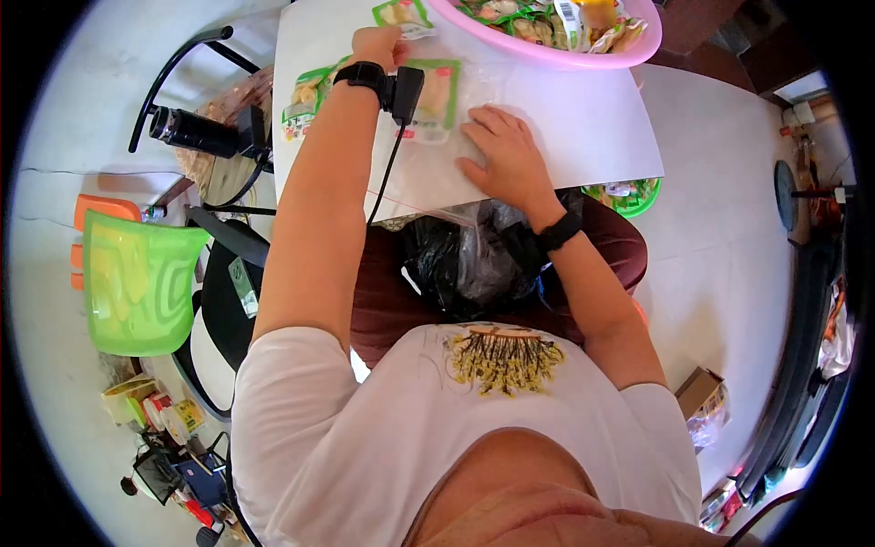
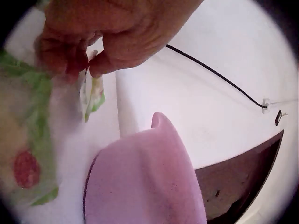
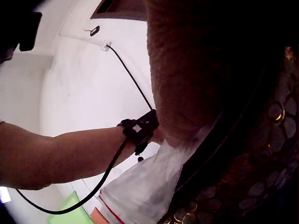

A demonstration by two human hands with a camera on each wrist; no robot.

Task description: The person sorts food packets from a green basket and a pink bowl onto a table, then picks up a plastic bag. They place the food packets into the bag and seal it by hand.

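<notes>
My left hand [image 1: 376, 47] is over the far side of the white table [image 1: 583, 118], fingers curled and the thumb close to the fingertips. I cannot tell whether they pinch anything. A small green-edged food packet [image 1: 401, 15] lies just beyond that hand and overlaps the fingertips in the left wrist view. Below the hand is a larger green-bordered packet [image 1: 440, 96], and left of the forearm is another packet [image 1: 307, 91]. My right hand [image 1: 506, 155] rests on the table near its front edge, fingers spread. A clear plastic bag [image 3: 145, 191] with a red line shows beneath it.
A pink basin [image 1: 556, 50] of packets stands at the table's far right; a green basket [image 1: 643, 196] with packets is below the right edge. A black plastic bag [image 1: 474, 260] covers my lap. Left are a black-framed chair [image 1: 228, 319] and a green panel [image 1: 141, 283].
</notes>
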